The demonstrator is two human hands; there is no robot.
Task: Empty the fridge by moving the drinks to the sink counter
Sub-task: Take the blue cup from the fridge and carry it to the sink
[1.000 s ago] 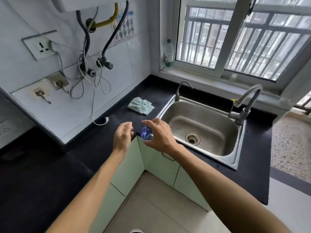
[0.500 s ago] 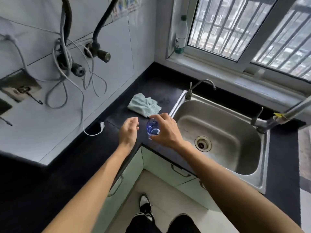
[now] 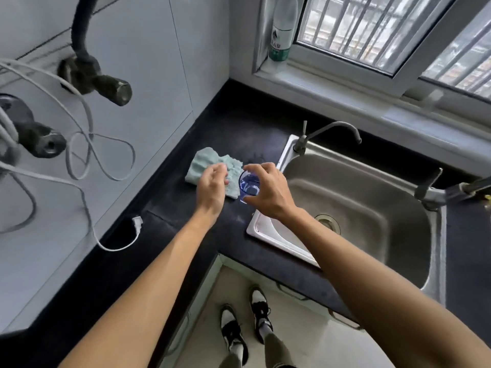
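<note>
You've moved in since a second ago: both hands were short of the surface edge then, now they're out over the dark surface (image 3: 170, 229) left of the sink (image 3: 372, 216), right above the pale green cloth (image 3: 210, 166). So the carry looks basically done; what's left, I'd judge, is setting the drink down.

Your right hand (image 3: 268, 189) is curled around the blue bottle (image 3: 249, 185), fingers wrapped over its far side, thumb near you. You're seeing it from the top, so only the round blue end shows. It's held over the cloth's right edge, just beside the sink rim. Can't tell whether its base touches the surface yet.

Your left hand (image 3: 212, 187) is half open, fingers loosely bent, holding nothing. It sits over the cloth, close beside the bottle; whether it touches the cloth isn't clear.

Another bottle (image 3: 281, 27) with a green label stands on the window sill, well apart.
</note>
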